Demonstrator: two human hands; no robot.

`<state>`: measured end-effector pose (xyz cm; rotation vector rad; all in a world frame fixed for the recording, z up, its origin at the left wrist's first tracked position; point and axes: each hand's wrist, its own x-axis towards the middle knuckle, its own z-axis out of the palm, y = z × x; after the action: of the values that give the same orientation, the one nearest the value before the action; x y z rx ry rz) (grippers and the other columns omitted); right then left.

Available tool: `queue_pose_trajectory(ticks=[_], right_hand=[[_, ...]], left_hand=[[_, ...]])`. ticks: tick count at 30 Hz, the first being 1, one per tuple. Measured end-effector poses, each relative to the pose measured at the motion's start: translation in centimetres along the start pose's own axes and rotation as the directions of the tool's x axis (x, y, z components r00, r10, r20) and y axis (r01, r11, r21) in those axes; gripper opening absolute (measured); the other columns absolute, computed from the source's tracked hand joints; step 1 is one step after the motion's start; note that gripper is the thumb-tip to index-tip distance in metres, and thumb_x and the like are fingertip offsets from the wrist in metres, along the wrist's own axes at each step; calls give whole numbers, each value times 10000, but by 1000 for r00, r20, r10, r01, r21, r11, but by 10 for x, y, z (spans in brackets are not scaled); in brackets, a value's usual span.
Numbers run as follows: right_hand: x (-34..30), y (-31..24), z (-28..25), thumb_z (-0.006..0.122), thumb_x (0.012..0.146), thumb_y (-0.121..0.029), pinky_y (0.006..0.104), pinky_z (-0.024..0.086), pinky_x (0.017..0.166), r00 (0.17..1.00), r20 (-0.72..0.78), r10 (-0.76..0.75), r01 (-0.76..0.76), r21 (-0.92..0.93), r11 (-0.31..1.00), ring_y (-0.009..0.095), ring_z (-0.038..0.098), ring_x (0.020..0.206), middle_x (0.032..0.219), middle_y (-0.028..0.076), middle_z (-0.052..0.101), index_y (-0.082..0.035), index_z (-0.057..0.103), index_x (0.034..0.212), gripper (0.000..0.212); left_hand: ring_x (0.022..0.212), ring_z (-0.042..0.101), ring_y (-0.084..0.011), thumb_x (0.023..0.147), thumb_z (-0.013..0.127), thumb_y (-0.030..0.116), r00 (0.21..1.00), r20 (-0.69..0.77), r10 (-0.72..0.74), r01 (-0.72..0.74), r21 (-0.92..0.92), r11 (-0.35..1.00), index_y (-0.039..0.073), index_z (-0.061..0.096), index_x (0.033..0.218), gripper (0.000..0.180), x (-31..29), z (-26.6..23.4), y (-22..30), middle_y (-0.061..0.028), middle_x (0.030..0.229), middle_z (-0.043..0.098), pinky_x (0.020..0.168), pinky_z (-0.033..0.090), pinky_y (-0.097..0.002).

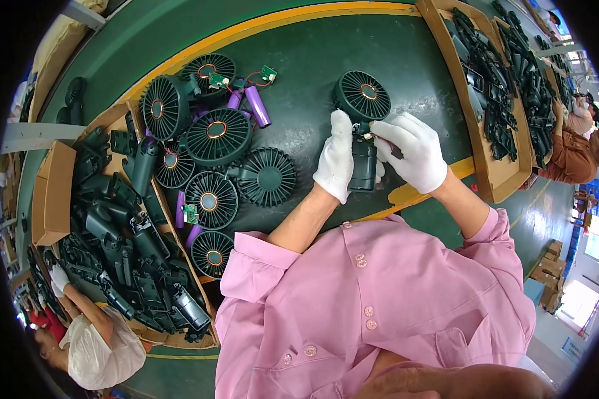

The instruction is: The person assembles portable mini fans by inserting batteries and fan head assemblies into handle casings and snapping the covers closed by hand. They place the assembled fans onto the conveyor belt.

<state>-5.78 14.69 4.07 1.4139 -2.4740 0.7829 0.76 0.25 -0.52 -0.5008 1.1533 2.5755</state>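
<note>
A dark green handheld fan (364, 95) lies on the green work table, its round grille pointing away from me and its handle (363, 167) toward me. My left hand (336, 161), in a white glove, is closed along the left side of the handle and steadies it. Gloved in white as well, my right hand (414, 149) pinches thin wires with a small pale end (368, 135) at the fan's neck. The right fingertips partly hide the wires. Some of the right fingers reach behind the handle's right side.
Several fans (218, 136) with purple battery cells (257, 106) and green circuit boards (267, 74) cluster to the left. A cardboard box (192, 292) of dark plastic housings stands at left, another box (489, 183) at right. Co-workers (103, 346) sit on both sides.
</note>
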Motion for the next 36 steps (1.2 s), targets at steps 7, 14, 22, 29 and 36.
queue_pose_trajectory(ticks=[7, 14, 22, 29, 36], right_hand=[[-1, -12, -1, 694, 629, -31, 320, 481, 612, 999, 26, -22, 26, -147, 989, 222, 572, 708, 768, 43, 565, -50, 623, 993, 371], [-2, -27, 0, 623, 647, -59, 317, 457, 596, 987, 124, -100, 137, -337, 931, 215, 531, 704, 814, 57, 543, -27, 615, 981, 336], [1, 3, -11, 646, 652, -96, 330, 485, 653, 966, 249, -72, 105, -125, 986, 227, 556, 766, 780, 32, 519, -98, 621, 975, 324], [-7, -16, -5, 594, 674, -146, 330, 454, 657, 956, 246, -159, 221, -250, 943, 231, 542, 790, 827, 84, 526, -18, 591, 992, 343], [-10, 0, 0, 599, 677, -43, 388, 480, 692, 972, 151, -182, 203, -142, 969, 300, 571, 781, 872, 136, 575, 30, 577, 1136, 466]], left_hand=[[529, 611, -187, 868, 269, 768, 1000, 25, 15, -14, -37, 999, 41, 608, 1016, 816, 5, -3, -3, -82, 749, 629, 459, 517, -304], [675, 616, -113, 943, 371, 630, 988, -19, 153, -154, -110, 982, 39, 608, 1056, 647, 6, 1, -14, -60, 859, 640, 588, 513, -232], [747, 586, -97, 660, 673, -52, 960, 279, 7, -27, 68, 997, 30, 546, 965, 340, 9, -7, -11, -11, 871, 605, 650, 499, -261], [876, 617, -216, 717, 676, 54, 943, 46, 329, -295, 571, 766, -1, 535, 1010, 330, 5, -8, -24, -126, 951, 635, 773, 499, -323], [834, 630, -224, 706, 636, 33, 961, 0, 277, -251, 427, 869, -3, 506, 1081, 399, 14, 1, -33, -155, 936, 623, 704, 512, -338]])
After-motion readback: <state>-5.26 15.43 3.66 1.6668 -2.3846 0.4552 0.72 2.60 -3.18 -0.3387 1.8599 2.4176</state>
